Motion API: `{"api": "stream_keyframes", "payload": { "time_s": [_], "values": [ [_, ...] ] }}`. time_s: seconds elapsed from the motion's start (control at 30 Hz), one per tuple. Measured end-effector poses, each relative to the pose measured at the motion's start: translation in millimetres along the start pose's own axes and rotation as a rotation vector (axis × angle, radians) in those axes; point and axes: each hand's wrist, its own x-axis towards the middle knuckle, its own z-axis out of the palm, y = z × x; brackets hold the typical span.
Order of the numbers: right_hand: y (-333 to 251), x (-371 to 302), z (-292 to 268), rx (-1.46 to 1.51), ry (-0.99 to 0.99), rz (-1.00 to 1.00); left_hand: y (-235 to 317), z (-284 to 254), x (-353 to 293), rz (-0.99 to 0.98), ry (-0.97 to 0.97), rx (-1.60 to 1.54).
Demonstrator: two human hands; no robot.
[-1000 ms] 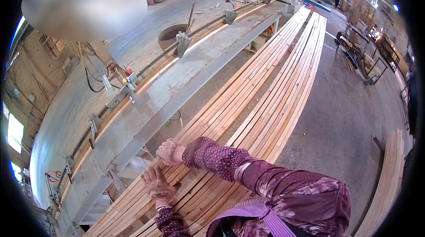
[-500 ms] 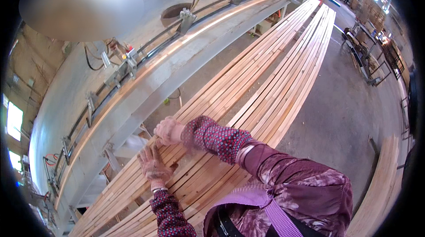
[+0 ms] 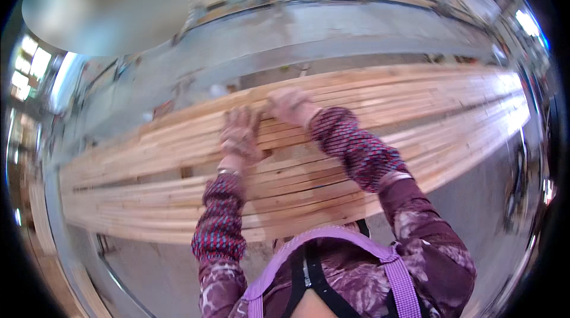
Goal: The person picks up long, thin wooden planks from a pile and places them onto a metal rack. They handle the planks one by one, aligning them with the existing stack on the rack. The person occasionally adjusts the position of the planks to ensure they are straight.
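Inscriptions: none legible. Labels, brands, numbers, signs: none readable on any surface; view partly blurred.

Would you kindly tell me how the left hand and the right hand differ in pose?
The left hand has its fingers extended away from the body, while the right hand looks more bunched and points leftward. The left sleeve runs nearly straight forward; the right sleeve slants in from the right. Both hands are at the far group of wooden strips, and both sleeves are patterned.
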Motion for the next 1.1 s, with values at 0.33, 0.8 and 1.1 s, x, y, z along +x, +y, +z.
{"api": "stream_keyframes", "payload": {
  "time_s": [0.33, 0.8, 1.1],
  "values": [
    [40.3, 72.0, -13.4, -0.133, -0.132, 0.205, -10.2, 9.0, -2.9, 0.031, -0.066, 0.106],
    [5.5, 10.9, -28.5, -0.294, -0.086, 0.105, -3.4, -2.6, -8.5, 0.021, -0.063, 0.123],
    [15.4, 5.0, -14.9, -0.256, 0.076, 0.089, 0.6, 1.7, -1.5, 0.009, -0.065, 0.093]
  ]
}}
